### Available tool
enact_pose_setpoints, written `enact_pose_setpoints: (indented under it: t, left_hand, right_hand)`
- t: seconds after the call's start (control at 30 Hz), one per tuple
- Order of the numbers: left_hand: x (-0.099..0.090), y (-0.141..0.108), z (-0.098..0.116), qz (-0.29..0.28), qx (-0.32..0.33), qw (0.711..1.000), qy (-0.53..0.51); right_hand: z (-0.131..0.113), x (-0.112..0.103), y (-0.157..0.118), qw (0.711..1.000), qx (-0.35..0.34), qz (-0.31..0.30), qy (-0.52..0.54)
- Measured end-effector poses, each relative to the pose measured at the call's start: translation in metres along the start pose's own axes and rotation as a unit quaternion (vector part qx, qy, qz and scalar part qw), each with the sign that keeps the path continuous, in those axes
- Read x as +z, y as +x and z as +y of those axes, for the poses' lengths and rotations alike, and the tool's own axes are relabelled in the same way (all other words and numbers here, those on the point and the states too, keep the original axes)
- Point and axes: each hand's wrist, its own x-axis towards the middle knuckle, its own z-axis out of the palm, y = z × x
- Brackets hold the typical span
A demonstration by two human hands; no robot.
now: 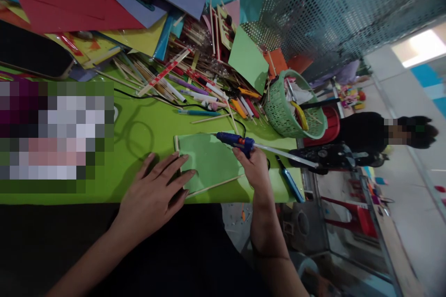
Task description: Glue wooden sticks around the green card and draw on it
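A light green sheet (212, 160) lies on the bright green table, with thin wooden sticks along its left and lower edges. My left hand (158, 185) rests at the sheet's left edge, fingers spread over the stick there. In my right hand (256, 164) is a blue glue gun (232, 139), its tip pointing left above the sheet's upper edge. A long clear glue stick (285, 154) sticks out of the gun's back toward the right.
Behind the sheet are piled pens, markers and wooden sticks (139, 76). A green basket (278, 109) stands at the back right, and a blue cutter (291, 184) lies near the right edge. A black cable runs behind the sheet. A person (360, 132) is farther right.
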Motion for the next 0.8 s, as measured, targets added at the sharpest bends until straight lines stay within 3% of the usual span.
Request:
enact_pose_setpoints:
  t: [0.8]
  left_hand:
    - [-0.0019, 0.0011, 0.0011, -0.009, -0.001, 1.000, -0.001]
  right_hand:
    - [-0.0036, -0.0006, -0.0003, 1.000, -0.015, -0.005, -0.021]
